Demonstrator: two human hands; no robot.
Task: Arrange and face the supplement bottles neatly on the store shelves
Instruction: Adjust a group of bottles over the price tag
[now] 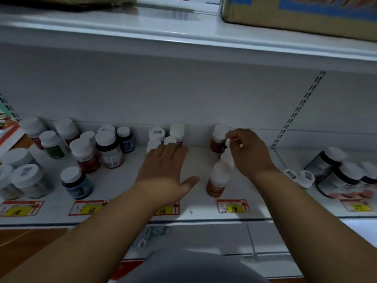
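Supplement bottles with white caps stand on a white shelf (195, 201). My left hand (165, 170) reaches in flat, fingers straight, its tips at two small white-capped bottles (170, 140) near the back. My right hand (250, 152) curls over a row of red-brown bottles and pinches the white cap of the middle bottle (226, 157). A red-brown bottle (217, 180) stands in front of it and another (218, 137) behind. Blur hides the labels.
A cluster of mixed bottles (106, 150) fills the shelf's left part, with a blue bottle (76, 182) at the front. Dark large bottles (344, 176) stand at the right. Price tags (233, 206) line the shelf edge. A cardboard box (306, 15) sits on the upper shelf.
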